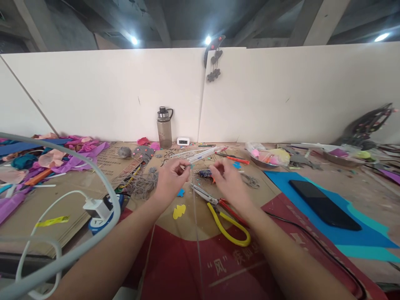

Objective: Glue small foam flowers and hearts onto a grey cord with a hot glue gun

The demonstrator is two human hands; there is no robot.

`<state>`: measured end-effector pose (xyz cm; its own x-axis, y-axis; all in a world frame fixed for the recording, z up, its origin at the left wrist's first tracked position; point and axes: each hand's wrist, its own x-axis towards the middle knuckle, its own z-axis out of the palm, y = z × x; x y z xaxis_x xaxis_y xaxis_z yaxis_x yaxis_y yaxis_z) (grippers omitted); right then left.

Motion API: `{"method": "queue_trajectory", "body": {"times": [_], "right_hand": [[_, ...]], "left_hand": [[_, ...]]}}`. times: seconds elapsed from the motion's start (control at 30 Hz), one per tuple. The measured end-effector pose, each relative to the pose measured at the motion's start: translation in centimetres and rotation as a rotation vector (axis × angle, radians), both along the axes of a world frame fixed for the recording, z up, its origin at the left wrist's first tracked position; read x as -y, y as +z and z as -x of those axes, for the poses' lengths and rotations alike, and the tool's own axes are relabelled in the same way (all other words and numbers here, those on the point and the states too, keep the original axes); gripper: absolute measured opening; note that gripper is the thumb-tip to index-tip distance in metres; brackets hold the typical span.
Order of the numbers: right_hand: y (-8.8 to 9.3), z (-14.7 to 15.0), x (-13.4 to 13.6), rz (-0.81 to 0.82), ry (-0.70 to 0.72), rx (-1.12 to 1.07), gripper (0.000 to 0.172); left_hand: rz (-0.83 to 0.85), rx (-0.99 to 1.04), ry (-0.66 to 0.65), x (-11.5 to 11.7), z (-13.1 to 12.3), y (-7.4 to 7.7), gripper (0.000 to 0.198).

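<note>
My left hand (171, 178) is closed in a pinch above the middle of the cardboard. From its fingertips a thin pale string (195, 212) hangs down toward the table's near edge, with a small teal bit at the top. My right hand (230, 181) is also closed, thumb and fingers together, a short way to the right; what it pinches is too small to make out. Below it lie scissors (229, 229) with yellow handles, beside a red-handled tool (229, 210). Between the hands is a dark glue gun (204, 173). Yellow (179, 211) and blue (181, 193) cut-out shapes lie nearby.
Grey string (143, 183) lies tangled at left. A power strip (100, 223) with a white charger and a thick grey cable (117, 200) are nearer me. A bottle (164, 129) stands at the back. A phone (323, 204) rests on blue sheets (284, 179) at right.
</note>
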<state>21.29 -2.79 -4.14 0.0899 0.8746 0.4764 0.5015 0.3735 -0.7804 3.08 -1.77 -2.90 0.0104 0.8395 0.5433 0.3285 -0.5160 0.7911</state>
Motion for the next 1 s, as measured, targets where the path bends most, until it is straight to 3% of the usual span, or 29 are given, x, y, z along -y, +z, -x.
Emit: {"method": "queue_trajectory", "body": {"times": [0.1, 0.17, 0.27, 0.33, 0.47, 0.57, 1.0], "right_hand": [[1.0, 3.1, 1.6, 0.281, 0.365, -0.492, 0.026], [1.1, 4.5, 2.0, 0.376, 0.448, -0.644, 0.033], [0.8, 5.0, 1.8, 0.285, 0.379, -0.571, 0.027], [0.5, 4.7, 1.3, 0.171, 0.309, -0.447, 0.017], [0.1, 4.0, 0.8, 0.023, 0.217, -0.351, 0.013], [0.0, 3.9, 0.8, -0.027, 0.219, -0.341, 0.013], [0.5, 3.2, 1.5, -0.013, 0.156, -0.238, 0.015]], "left_hand": [[-0.13, -0.029, 0.003, 0.1, 0.0, 0.2, 0.009], [-0.155, -0.034, -0.006, 0.2, 0.0, 0.4, 0.011], [-0.093, -0.029, -0.017, 0.3, -0.1, 0.4, 0.007], [0.048, 0.039, -0.054, 0.4, -0.3, 0.4, 0.001], [0.287, 0.298, -0.215, 0.5, -0.9, 0.4, 0.02], [0.324, 0.381, -0.269, 0.5, -1.1, 0.4, 0.029], [0.316, 0.391, -0.248, 0.5, -1.2, 0.4, 0.02]]}}
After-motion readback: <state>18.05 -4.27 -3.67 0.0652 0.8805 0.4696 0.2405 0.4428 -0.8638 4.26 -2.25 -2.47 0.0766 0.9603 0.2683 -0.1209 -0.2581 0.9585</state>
